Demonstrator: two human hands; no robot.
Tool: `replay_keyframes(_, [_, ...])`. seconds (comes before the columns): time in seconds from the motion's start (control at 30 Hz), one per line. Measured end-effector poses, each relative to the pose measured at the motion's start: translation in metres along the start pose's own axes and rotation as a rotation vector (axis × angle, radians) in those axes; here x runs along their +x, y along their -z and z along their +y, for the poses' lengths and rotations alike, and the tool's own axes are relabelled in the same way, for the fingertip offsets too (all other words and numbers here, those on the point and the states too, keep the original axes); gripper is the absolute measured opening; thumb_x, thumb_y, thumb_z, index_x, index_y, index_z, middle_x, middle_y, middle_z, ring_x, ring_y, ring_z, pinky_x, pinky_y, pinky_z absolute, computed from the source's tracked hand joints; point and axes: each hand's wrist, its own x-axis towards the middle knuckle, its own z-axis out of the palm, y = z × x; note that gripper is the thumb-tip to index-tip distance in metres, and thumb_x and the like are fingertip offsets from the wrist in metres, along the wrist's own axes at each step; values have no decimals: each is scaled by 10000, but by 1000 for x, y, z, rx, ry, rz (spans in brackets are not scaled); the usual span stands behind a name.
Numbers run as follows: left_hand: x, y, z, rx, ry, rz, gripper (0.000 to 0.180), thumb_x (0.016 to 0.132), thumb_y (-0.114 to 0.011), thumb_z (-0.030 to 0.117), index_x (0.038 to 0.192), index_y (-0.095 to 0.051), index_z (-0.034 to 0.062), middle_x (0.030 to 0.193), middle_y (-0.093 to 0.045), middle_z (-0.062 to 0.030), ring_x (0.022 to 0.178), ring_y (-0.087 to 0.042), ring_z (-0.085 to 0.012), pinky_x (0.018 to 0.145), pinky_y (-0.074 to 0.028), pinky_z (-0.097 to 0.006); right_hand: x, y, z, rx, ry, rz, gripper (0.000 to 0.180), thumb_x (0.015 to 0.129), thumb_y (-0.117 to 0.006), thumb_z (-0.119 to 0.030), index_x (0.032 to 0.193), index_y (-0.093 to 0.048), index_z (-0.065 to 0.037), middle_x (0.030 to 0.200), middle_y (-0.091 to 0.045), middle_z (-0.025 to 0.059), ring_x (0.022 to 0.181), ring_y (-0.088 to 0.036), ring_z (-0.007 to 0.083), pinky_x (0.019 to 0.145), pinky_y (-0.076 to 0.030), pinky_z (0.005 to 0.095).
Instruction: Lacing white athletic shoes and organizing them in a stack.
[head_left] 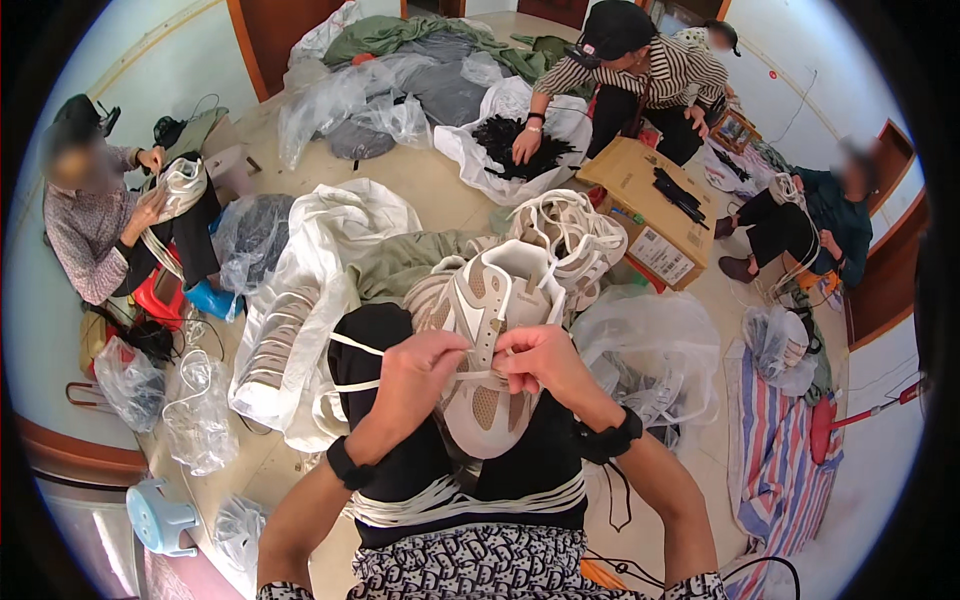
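Sneaker (497,330) rests on our lap; our left hand (425,365) and right hand (545,360) each pinch the white lace (352,346), fingers clenched, lace trailing toward nine o'clock.

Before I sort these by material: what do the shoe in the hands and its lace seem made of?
The sneaker looks like white smooth synthetic or leather panels over beige mesh; the weave shows as darker patches. The white shoelace, pinched by the left hand and right hand, looks like flat woven fabric, matte.
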Motion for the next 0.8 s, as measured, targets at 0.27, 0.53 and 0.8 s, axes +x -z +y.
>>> replay_keyframes(0.27, [-6,-17,-7,184,-250,56,88,727,-597,-6,813,-596,12,730,-566,-129,710,-557,-302,628,-460,-376,3,1,8,111,19,-43,158,748,-610,-57,875,-636,33,589,-576,33,449,-502,63,402,-356,174])
replay_keyframes(0.53, [-10,-16,6,815,-648,-43,189,628,-567,69,804,-525,15,654,-455,-52,604,-490,-193,512,-427,-279,-4,-3,3,144,44,-27,170,743,-607,-35,891,-630,45,641,-578,15,478,-521,62,409,-369,169])
replay_keyframes(0.8, [-17,-18,-2,810,-644,-92,233,672,-560,86,882,-513,-3,629,-448,-41,563,-480,-168,488,-415,-271,-9,-12,7,152,77,-14,152,734,-592,-22,865,-638,39,577,-548,7,448,-508,56,381,-345,187])
